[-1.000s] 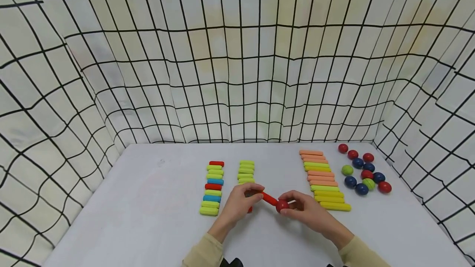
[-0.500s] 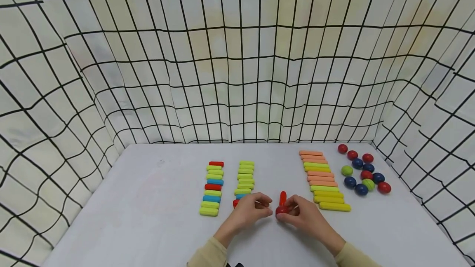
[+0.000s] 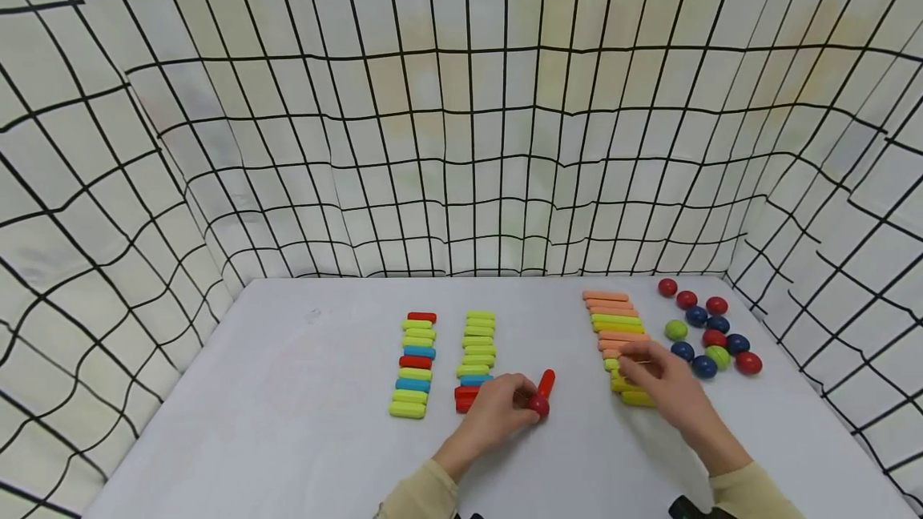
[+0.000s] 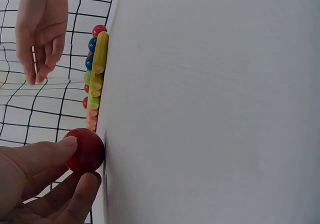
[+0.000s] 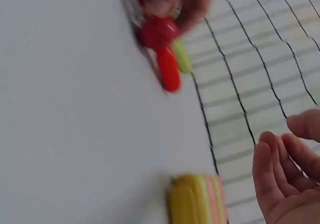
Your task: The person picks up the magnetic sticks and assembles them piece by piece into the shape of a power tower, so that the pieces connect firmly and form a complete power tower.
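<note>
My left hand pinches a red ball between thumb and fingers, low over the white table. A short red stick extends from the ball's far side, pointing away from me. To the right, my right hand hovers over the near end of a column of longer sticks, its fingers loosely bent with nothing between them. It covers part of the yellow sticks in the head view. In the right wrist view the same ball and stick appear blurred.
Two columns of short sticks lie left of centre, one with a blue stick, the other with red sticks nearest me. Orange sticks top the right column. Beyond it are several loose balls, including a green ball. A grid-patterned curtain encloses the table.
The left hand let go of the red stick, then took over the red ball from the right hand. The right hand released the ball and moved right to above the yellow sticks.
</note>
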Motion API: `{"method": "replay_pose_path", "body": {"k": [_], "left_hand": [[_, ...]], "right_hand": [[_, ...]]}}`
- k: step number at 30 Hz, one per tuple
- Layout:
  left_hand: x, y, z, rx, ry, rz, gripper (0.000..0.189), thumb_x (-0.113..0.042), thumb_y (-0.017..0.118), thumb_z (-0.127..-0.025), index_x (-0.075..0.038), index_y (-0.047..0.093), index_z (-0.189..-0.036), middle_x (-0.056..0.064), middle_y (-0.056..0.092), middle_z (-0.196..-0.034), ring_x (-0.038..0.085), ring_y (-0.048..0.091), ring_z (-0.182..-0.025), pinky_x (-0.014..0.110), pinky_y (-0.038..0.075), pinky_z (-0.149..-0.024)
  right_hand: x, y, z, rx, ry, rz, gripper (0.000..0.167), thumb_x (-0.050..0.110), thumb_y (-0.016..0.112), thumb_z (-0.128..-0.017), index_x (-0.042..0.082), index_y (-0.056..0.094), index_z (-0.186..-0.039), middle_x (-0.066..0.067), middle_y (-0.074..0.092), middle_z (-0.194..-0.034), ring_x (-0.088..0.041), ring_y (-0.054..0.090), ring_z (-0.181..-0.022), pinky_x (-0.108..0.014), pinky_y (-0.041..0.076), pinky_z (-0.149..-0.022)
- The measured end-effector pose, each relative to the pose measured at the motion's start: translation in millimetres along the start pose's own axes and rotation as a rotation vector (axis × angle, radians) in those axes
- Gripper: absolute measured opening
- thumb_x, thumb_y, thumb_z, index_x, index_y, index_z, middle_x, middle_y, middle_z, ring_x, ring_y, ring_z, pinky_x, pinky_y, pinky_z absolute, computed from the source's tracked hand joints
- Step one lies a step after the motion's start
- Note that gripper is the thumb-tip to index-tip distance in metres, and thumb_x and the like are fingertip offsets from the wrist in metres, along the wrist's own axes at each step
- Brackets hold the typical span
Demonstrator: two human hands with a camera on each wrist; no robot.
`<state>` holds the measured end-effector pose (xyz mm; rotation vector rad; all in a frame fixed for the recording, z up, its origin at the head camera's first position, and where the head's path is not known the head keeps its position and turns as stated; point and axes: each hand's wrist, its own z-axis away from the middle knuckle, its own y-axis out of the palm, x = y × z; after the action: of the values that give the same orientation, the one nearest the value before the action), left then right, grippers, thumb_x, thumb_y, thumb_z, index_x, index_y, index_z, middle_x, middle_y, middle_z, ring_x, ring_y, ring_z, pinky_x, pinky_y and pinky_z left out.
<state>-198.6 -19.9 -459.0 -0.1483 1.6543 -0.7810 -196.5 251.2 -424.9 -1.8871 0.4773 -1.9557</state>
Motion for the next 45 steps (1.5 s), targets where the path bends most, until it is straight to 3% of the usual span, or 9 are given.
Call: {"method": "replay_pose_path", "body": {"k": [5, 9, 14, 18, 23, 32, 37, 41, 45], "left_hand": [[1.7, 1.0, 0.6, -0.006, -0.001, -0.014, 0.028, -0.006, 0.078, -0.081, -0.007, 0.066, -0.107, -0.002, 0.063, -0.095, 0.012, 0.059, -0.087, 0.021, 0.052, -0.075], [1.9, 0.9, 1.7, 0.007, 0.011, -0.039, 0.036, -0.007, 0.079, -0.080, -0.006, 0.064, -0.113, -0.001, 0.060, -0.099, 0.015, 0.058, -0.091, 0.020, 0.052, -0.074], [0.7, 1.2, 2.1, 0.029, 0.027, -0.027, 0.035, -0.009, 0.079, -0.081, -0.006, 0.065, -0.113, -0.001, 0.062, -0.099, 0.015, 0.060, -0.091, 0.020, 0.051, -0.075], [2.2, 0.5, 2.7, 0.037, 0.026, 0.011, 0.028, -0.008, 0.077, -0.083, -0.009, 0.067, -0.109, -0.003, 0.063, -0.098, 0.012, 0.060, -0.089, 0.020, 0.051, -0.075], [7.4, -4.8, 4.1, 0.081, -0.034, 0.157, 0.026, -0.012, 0.075, -0.086, -0.014, 0.067, -0.111, -0.007, 0.062, -0.101, 0.012, 0.061, -0.095, 0.025, 0.053, -0.077], [8.4, -15.6, 4.2, 0.130, -0.103, 0.386, 0.028, -0.016, 0.073, -0.087, -0.019, 0.066, -0.114, -0.003, 0.061, -0.111, 0.019, 0.057, -0.105, 0.034, 0.053, -0.082], [9.5, -17.5, 2.2, 0.142, -0.103, 0.453, 0.028, -0.016, 0.072, -0.088, -0.019, 0.066, -0.115, -0.002, 0.062, -0.113, 0.020, 0.055, -0.108, 0.034, 0.054, -0.083], [9.8, -18.4, 1.9, 0.142, -0.091, 0.486, 0.029, -0.015, 0.071, -0.089, -0.018, 0.067, -0.117, 0.000, 0.062, -0.114, 0.020, 0.056, -0.109, 0.034, 0.053, -0.084], [6.9, -18.5, 1.7, 0.156, -0.073, 0.498, 0.030, -0.013, 0.071, -0.089, -0.017, 0.067, -0.118, 0.000, 0.063, -0.115, 0.021, 0.056, -0.110, 0.036, 0.052, -0.087]], "right_hand": [[-18.1, -40.2, -6.5, -0.232, 0.037, 0.130, 0.051, 0.038, 0.050, -0.102, 0.001, 0.049, -0.137, -0.020, 0.054, -0.127, -0.031, 0.054, -0.109, -0.017, 0.051, -0.076], [-41.3, -60.5, -12.4, -0.338, -0.007, 0.382, 0.044, 0.024, 0.058, -0.098, -0.006, 0.052, -0.130, -0.030, 0.048, -0.119, -0.039, 0.049, -0.099, -0.035, 0.049, -0.072], [-64.1, -68.0, -11.7, -0.287, -0.077, 0.583, 0.048, 0.015, 0.066, -0.091, -0.014, 0.052, -0.127, -0.039, 0.041, -0.115, -0.050, 0.043, -0.099, -0.062, 0.045, -0.080], [-72.3, -68.5, -11.8, -0.258, -0.071, 0.621, 0.048, 0.014, 0.068, -0.089, -0.014, 0.053, -0.125, -0.038, 0.044, -0.113, -0.046, 0.047, -0.094, -0.059, 0.047, -0.077], [-74.4, -69.0, -12.7, -0.258, -0.065, 0.646, 0.043, 0.010, 0.070, -0.086, -0.013, 0.055, -0.120, -0.038, 0.046, -0.111, -0.044, 0.051, -0.087, -0.058, 0.049, -0.074], [-77.9, -68.9, -13.8, -0.284, -0.108, 0.652, 0.042, 0.008, 0.073, -0.084, -0.013, 0.055, -0.116, -0.035, 0.051, -0.108, -0.045, 0.050, -0.093, -0.062, 0.046, -0.082], [-55.7, -50.7, -8.8, -0.331, -0.228, 0.550, 0.041, 0.009, 0.071, -0.088, -0.010, 0.055, -0.121, -0.028, 0.051, -0.110, -0.041, 0.054, -0.095, -0.058, 0.051, -0.081], [-29.2, -25.3, -5.6, -0.168, -0.345, 0.365, 0.037, 0.014, 0.069, -0.092, -0.001, 0.059, -0.124, -0.015, 0.055, -0.115, -0.032, 0.062, -0.102, -0.042, 0.055, -0.083], [-11.3, -1.9, -3.4, 0.042, -0.316, 0.148, 0.041, 0.023, 0.067, -0.093, 0.007, 0.058, -0.129, -0.011, 0.058, -0.125, -0.030, 0.061, -0.111, -0.031, 0.054, -0.089]]}}
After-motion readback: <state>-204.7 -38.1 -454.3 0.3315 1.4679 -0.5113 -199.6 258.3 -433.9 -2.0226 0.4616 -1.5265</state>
